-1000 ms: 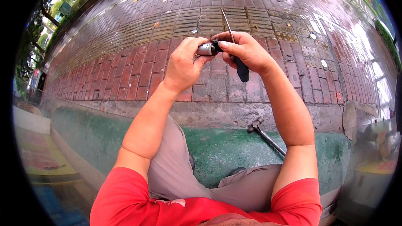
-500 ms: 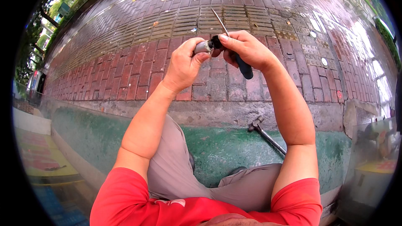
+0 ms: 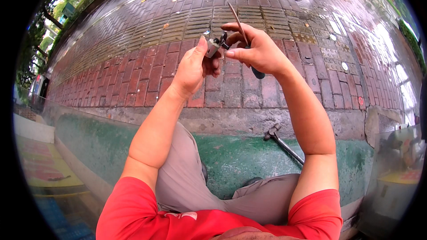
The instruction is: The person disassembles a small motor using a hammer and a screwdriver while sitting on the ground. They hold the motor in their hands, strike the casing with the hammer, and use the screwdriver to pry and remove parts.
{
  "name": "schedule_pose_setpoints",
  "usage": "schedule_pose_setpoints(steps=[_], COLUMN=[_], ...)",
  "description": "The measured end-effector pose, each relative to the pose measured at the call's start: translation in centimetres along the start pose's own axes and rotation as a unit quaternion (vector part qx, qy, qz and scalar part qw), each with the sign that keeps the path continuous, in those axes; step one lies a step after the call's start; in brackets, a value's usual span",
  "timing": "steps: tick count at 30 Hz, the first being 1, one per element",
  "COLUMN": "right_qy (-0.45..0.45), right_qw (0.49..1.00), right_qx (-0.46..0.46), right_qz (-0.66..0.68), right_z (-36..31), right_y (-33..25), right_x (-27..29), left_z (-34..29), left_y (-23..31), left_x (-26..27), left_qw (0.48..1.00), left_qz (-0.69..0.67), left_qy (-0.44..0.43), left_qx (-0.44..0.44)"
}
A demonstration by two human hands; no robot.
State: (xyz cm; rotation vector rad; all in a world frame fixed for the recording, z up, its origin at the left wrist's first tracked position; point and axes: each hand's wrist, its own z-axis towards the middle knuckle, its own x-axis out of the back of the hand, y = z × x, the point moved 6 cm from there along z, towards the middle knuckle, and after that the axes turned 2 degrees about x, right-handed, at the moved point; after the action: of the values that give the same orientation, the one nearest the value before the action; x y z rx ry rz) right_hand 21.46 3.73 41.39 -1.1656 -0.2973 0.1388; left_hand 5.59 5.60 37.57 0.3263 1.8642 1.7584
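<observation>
My left hand (image 3: 192, 67) is closed round a small silver metal cylinder (image 3: 212, 48), its thumb along the near side. A black fitting (image 3: 223, 40) sticks out of the cylinder's far end; its exact kind is too small to make out. Just to the right, my right hand (image 3: 263, 54) holds a screwdriver (image 3: 239, 23) across the palm. The thin shaft points up and away, while the dark handle's end shows below the hand. The right thumb and forefinger are spread beside the black fitting; whether they touch it I cannot tell.
A hammer (image 3: 287, 146) lies on the green-painted step (image 3: 240, 160) between my legs and right forearm. Beyond the step's concrete edge (image 3: 231, 118) runs wet red brick paving (image 3: 147, 71) with a ribbed strip. Transparent panels stand at both sides.
My right fingers have loosened from the black fitting and spread apart, with the screwdriver turned slightly in the palm. The cylinder has tilted in my left hand, and the left thumb has straightened upward.
</observation>
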Motion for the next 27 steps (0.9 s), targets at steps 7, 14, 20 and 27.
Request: schedule_pose_setpoints(steps=[7,14,20,27], right_qy=[0.054,0.075,0.059,0.025], right_qw=[0.990,0.981,0.976,0.991], right_qx=[0.039,0.042,0.058,0.032], right_qz=[-0.122,-0.174,-0.201,-0.131], right_z=[0.1,-0.1,-0.4,-0.3], right_y=[-0.1,-0.1,-0.7,0.1], right_x=[-0.2,0.0,-0.1,-0.7], left_z=[-0.1,0.1,-0.4,-1.0], left_y=[-0.8,-0.4,0.3,1.0], left_x=[-0.1,-0.1,-0.7,-0.6], left_qw=[0.996,0.999,0.996,0.975], left_qz=[-0.055,-0.012,0.073,0.182], left_qy=[-0.003,-0.033,-0.038,-0.087], left_qx=[0.064,0.014,-0.024,-0.092])
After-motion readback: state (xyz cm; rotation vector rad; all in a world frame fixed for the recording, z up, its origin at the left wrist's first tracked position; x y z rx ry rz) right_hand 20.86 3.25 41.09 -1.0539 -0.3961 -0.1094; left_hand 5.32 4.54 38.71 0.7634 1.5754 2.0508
